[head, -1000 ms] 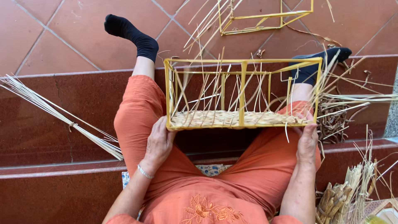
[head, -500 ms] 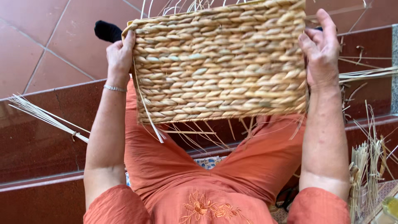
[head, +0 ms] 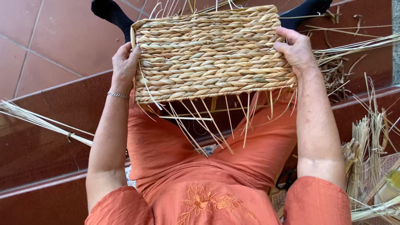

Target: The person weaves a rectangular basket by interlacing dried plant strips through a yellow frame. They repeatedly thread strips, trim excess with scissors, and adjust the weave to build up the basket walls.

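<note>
Change: since half a second back the basket (head: pixel 214 54) sits a touch lower and closer to level, both hands on the same ends; a second back it rested on the lap with its yellow frame showing and both hands down on the thighs.
Left hand (head: pixel 125 66): clamped on the basket's left edge, thumb in front, fingers wrapped behind; silver bracelet (head: pixel 118 95) at the wrist.
Right hand (head: pixel 295 48): closed on the right edge, thumb on the woven face, fingers curled round the back.
Basket: held up between the two hands above the knees, braided side turned to the person, seemingly so the weave can be looked over; one hand per end keeps it flat and steady.
Loose ends (head: pixel 208 121): pale straw strands hang free below the basket's lower edge, under and between the hands, uncut.
Lap: orange trousers and embroidered orange top below the forearms; black socks (head: pixel 109 12) just beyond the left hand.
Straw bundle (head: pixel 39 121): tied, lying well out from the left elbow on the step.
Straw stalks (head: pixel 366 150): upright pile outside the right forearm, more strands past the right hand, probably kept within reach.
Surface: red-brown tiled floor (head: pixel 46 33) with a darker step edge; person seated on the steps, daylight, looks like a patio.
</note>
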